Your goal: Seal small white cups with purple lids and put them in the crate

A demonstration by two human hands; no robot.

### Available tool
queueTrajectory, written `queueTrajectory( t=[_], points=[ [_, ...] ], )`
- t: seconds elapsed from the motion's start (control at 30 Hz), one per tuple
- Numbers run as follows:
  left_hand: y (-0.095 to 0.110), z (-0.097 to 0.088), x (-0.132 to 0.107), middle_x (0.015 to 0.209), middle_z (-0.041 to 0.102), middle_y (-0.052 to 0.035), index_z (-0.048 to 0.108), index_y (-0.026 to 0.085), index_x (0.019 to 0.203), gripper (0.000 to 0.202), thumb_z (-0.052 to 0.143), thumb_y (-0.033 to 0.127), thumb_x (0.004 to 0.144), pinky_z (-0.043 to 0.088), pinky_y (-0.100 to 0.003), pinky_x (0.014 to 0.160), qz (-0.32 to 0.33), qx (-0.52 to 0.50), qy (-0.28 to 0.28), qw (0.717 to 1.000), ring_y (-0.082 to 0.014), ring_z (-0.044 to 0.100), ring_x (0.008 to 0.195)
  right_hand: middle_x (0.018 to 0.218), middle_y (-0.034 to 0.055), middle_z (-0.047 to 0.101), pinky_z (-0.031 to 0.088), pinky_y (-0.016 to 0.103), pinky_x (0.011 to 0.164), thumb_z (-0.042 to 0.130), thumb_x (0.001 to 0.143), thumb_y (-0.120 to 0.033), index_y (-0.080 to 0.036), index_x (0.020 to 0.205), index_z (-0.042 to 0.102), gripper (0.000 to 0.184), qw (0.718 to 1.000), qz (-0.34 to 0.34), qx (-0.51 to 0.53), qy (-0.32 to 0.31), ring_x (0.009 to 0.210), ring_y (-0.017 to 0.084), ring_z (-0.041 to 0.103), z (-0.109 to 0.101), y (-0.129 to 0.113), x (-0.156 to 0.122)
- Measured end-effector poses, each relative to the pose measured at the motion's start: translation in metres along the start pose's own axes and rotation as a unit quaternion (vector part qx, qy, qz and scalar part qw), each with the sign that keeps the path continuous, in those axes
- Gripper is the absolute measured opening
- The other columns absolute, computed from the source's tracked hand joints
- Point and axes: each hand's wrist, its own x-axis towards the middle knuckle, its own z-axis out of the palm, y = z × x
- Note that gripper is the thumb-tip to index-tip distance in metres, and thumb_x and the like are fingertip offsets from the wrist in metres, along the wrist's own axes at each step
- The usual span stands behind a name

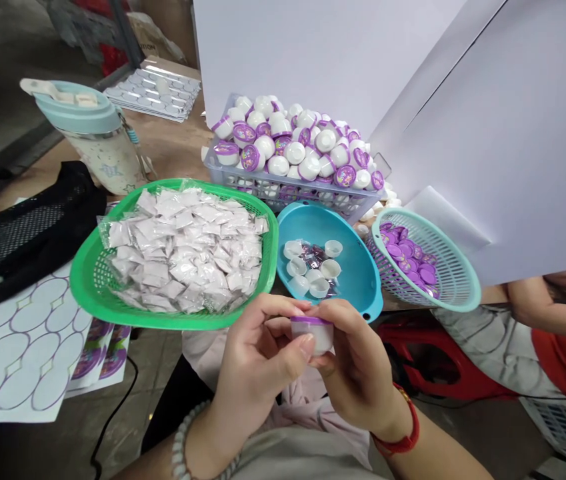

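Note:
A small white cup with a purple lid (321, 337) is held between both hands, in front of my body. My left hand (263, 357) has its thumb on the cup's side and its fingertips at the lid. My right hand (357, 367) grips the other side, fingers curled over the lid's edge. Just beyond them is a blue basin (357, 267) with several open white cups (331, 269) and small dark packets (313, 255). To the left, a green basket (83, 287) is heaped with clear-wrapped pale packets (187, 253).
Behind stands a crate (243, 179) piled with purple-lidded cups (283, 147). A pale green basket (457, 267) holds purple lids (413, 260). A tumbler (97, 140), a black mesh item (27, 233) and printed sheets (23, 353) lie left. Another person's arm (547, 307) is at right.

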Motion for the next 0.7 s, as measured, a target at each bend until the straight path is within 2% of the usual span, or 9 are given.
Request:
queueTrajectory(
  t=[0.1, 0.2, 0.3, 0.33, 0.4, 0.47, 0.5, 0.6, 0.7],
  points=[
    [0.002, -0.001, -0.005, 0.106, 0.080, 0.0010, 0.078, 0.029, 0.103, 0.011, 0.082, 0.027, 0.093, 0.061, -0.013, 0.072, 0.009, 0.049, 0.012, 0.999, -0.0081, 0.074, 0.081, 0.104, 0.0109, 0.067, 0.060, 0.038, 0.073, 0.053, 0.105, -0.023, -0.023, 0.145, 0.051, 0.040, 1.000, -0.022, -0.014, 0.001, 0.088, 0.025, 0.064, 0.002, -0.002, 0.001],
    [0.004, -0.002, -0.010, 0.112, 0.079, -0.0002, 0.076, 0.031, 0.110, 0.012, 0.076, 0.029, 0.098, 0.062, -0.015, 0.074, 0.039, 0.103, 0.010, 0.994, -0.0083, 0.073, 0.082, 0.105, 0.0106, 0.067, 0.060, 0.037, 0.075, 0.055, 0.103, -0.018, -0.023, 0.145, 0.053, 0.042, 0.999, -0.030, -0.025, -0.009, 0.090, 0.024, 0.064, 0.002, -0.004, 0.006],
    [0.007, -0.002, -0.010, 0.132, 0.071, -0.0024, 0.076, 0.033, 0.117, 0.029, 0.085, 0.029, 0.089, 0.063, -0.018, 0.079, 0.056, 0.137, 0.012, 0.989, -0.0105, 0.074, 0.091, 0.106, 0.0095, 0.069, 0.062, 0.037, 0.078, 0.060, 0.099, -0.013, -0.025, 0.140, 0.058, 0.044, 0.998, -0.027, -0.050, -0.004, 0.092, 0.023, 0.067, 0.001, -0.006, 0.011],
    [0.008, -0.002, -0.009, 0.131, 0.070, -0.0019, 0.077, 0.033, 0.117, 0.034, 0.089, 0.028, 0.086, 0.063, -0.017, 0.079, 0.049, 0.135, 0.018, 0.989, -0.0104, 0.074, 0.091, 0.107, 0.0089, 0.070, 0.062, 0.037, 0.078, 0.063, 0.098, -0.012, -0.026, 0.138, 0.060, 0.043, 0.998, -0.025, -0.063, 0.005, 0.093, 0.023, 0.068, 0.001, -0.006, 0.013],
    [0.010, -0.003, -0.006, 0.117, 0.074, 0.0008, 0.079, 0.034, 0.112, 0.034, 0.092, 0.026, 0.082, 0.063, -0.015, 0.076, 0.015, 0.102, 0.026, 0.994, -0.0092, 0.076, 0.087, 0.110, 0.0087, 0.070, 0.064, 0.038, 0.082, 0.070, 0.096, -0.014, -0.029, 0.137, 0.063, 0.044, 0.996, -0.029, -0.088, 0.016, 0.098, 0.024, 0.071, 0.000, -0.005, 0.014],
    [0.013, -0.004, -0.002, 0.100, 0.078, 0.0030, 0.080, 0.034, 0.111, 0.026, 0.089, 0.029, 0.087, 0.064, -0.015, 0.078, -0.026, 0.044, 0.037, 0.998, -0.0090, 0.078, 0.085, 0.119, 0.0106, 0.070, 0.065, 0.041, 0.090, 0.077, 0.093, -0.018, -0.031, 0.141, 0.062, 0.052, 0.995, -0.041, -0.090, 0.013, 0.108, 0.027, 0.071, -0.002, -0.003, 0.013],
    [0.014, -0.005, -0.001, 0.098, 0.079, 0.0032, 0.080, 0.035, 0.113, 0.024, 0.086, 0.033, 0.090, 0.066, -0.017, 0.080, -0.039, 0.014, 0.044, 0.998, -0.0095, 0.079, 0.086, 0.123, 0.0113, 0.069, 0.065, 0.042, 0.093, 0.079, 0.092, -0.017, -0.031, 0.144, 0.061, 0.057, 0.996, -0.043, -0.075, 0.017, 0.112, 0.028, 0.071, -0.004, -0.001, 0.011],
    [0.018, -0.007, 0.000, 0.110, 0.082, 0.0021, 0.080, 0.037, 0.121, 0.025, 0.078, 0.039, 0.096, 0.069, -0.026, 0.085, -0.042, -0.042, 0.062, 0.996, -0.0129, 0.081, 0.093, 0.121, 0.0100, 0.072, 0.065, 0.042, 0.096, 0.074, 0.092, -0.007, -0.030, 0.142, 0.063, 0.056, 0.998, -0.025, -0.004, 0.057, 0.114, 0.026, 0.071, -0.012, 0.002, 0.005],
    [0.021, -0.007, -0.003, 0.113, 0.083, 0.0002, 0.081, 0.035, 0.119, 0.023, 0.077, 0.039, 0.097, 0.068, -0.024, 0.084, -0.049, -0.044, 0.048, 0.997, -0.0133, 0.080, 0.092, 0.113, 0.0078, 0.075, 0.064, 0.036, 0.092, 0.067, 0.093, -0.002, -0.026, 0.127, 0.072, 0.042, 0.997, -0.040, 0.002, 0.058, 0.105, 0.022, 0.074, -0.019, 0.003, 0.004]
  ],
)
